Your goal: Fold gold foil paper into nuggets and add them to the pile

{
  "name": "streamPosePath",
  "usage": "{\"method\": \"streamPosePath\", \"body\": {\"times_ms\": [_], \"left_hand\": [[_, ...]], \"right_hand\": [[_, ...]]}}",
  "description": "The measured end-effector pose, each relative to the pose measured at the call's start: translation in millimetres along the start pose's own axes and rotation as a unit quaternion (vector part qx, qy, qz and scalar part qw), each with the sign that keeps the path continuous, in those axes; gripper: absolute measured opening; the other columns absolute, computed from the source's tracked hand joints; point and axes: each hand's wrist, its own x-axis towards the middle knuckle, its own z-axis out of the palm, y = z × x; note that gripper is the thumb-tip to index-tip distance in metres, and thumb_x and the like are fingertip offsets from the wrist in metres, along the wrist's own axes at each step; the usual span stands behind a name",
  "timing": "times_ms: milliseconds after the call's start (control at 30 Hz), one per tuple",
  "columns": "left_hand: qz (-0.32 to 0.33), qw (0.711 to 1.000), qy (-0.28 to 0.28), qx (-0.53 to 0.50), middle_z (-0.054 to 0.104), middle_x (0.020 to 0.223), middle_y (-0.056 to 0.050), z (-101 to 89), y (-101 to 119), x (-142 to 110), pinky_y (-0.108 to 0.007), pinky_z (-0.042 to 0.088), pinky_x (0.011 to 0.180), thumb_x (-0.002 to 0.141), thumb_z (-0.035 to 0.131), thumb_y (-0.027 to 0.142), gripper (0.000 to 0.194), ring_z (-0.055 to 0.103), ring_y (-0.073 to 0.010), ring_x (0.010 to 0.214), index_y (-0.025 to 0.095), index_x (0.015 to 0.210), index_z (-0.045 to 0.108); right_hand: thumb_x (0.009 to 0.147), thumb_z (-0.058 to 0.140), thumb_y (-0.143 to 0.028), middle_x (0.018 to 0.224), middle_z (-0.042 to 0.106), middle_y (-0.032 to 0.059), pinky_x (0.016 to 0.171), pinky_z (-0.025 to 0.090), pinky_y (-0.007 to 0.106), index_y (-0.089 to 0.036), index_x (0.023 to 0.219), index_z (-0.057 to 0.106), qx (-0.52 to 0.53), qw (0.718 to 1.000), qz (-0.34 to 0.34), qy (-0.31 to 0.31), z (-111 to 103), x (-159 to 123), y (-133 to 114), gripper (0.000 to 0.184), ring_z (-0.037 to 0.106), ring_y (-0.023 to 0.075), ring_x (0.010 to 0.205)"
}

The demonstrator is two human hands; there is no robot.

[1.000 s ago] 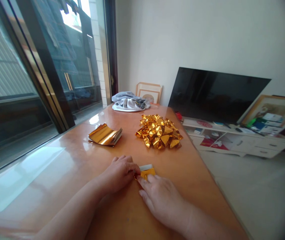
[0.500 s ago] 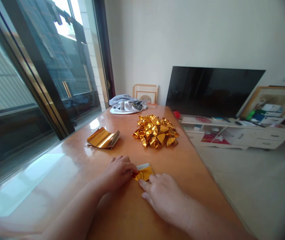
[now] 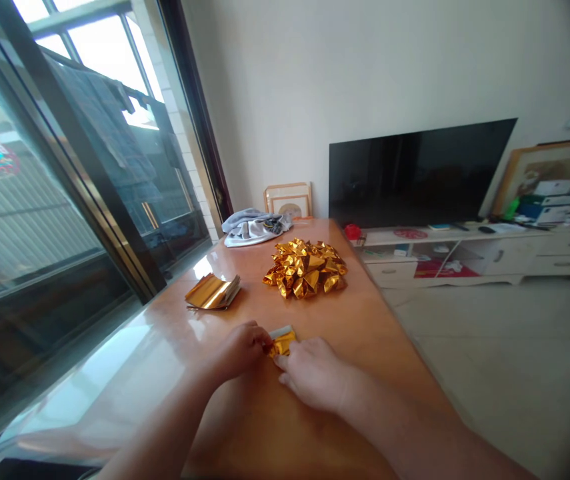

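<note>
A sheet of gold foil paper (image 3: pixel 283 341), partly folded with a pale strip along its far edge, lies on the table between my hands. My left hand (image 3: pixel 245 347) pinches its left end between thumb and fingers. My right hand (image 3: pixel 315 375) rests on its near right side, with the index finger pressing the foil and the thumb lower down; the other fingers are curled. Beyond my hands, to the right, is a heap of folded gold foil pieces (image 3: pixel 307 268). A stack of gold foil sheets (image 3: pixel 212 292), slightly curled, lies to the left.
The glossy wooden table (image 3: pixel 359 347) stretches away from me. A grey and white cloth bundle (image 3: pixel 253 228) lies at its far end, before small wooden frames (image 3: pixel 289 199). Glass sliding doors (image 3: pixel 115 173) stand left; a television (image 3: pixel 415 177) and white cabinet (image 3: pixel 495 260) are right.
The head view has tilted and shifted. Both hands stay at the foil sheet; my right hand has moved in closer, covering more of its right side.
</note>
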Motion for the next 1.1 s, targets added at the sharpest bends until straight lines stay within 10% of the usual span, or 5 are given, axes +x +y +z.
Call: {"method": "streamPosePath", "body": {"times_ms": [300, 1100], "left_hand": [[-0.052, 0.996, 0.012, -0.07, 0.068, 0.093, -0.006, 10.2, -16.4, -0.4, -0.03, 0.049, 0.076, 0.077, 0.068, 0.032, 0.023, 0.062, -0.0194, 0.083, 0.017, 0.093, 0.075], [-0.056, 0.977, -0.149, -0.141, 0.074, 0.094, -0.003, -18.9, -32.2, 15.3, -0.026, 0.049, 0.073, 0.069, 0.061, 0.015, 0.038, 0.063, -0.0177, 0.083, 0.017, 0.103, 0.076]], "right_hand": [[0.093, 0.059, -0.036, 0.103, 0.076, 0.0132, 0.08, 0.053, 0.037, -0.021, 0.111, 0.074, 0.056, 0.998, 0.0, -0.015, -6.5, 2.0, 1.4, 0.028, 0.072, 0.0305, 0.096], [0.09, 0.059, -0.034, 0.107, 0.075, 0.0131, 0.083, 0.052, 0.04, -0.021, 0.112, 0.074, 0.098, 0.995, 0.006, -0.015, -9.8, 0.6, 6.6, 0.029, 0.07, 0.0323, 0.102]]}}
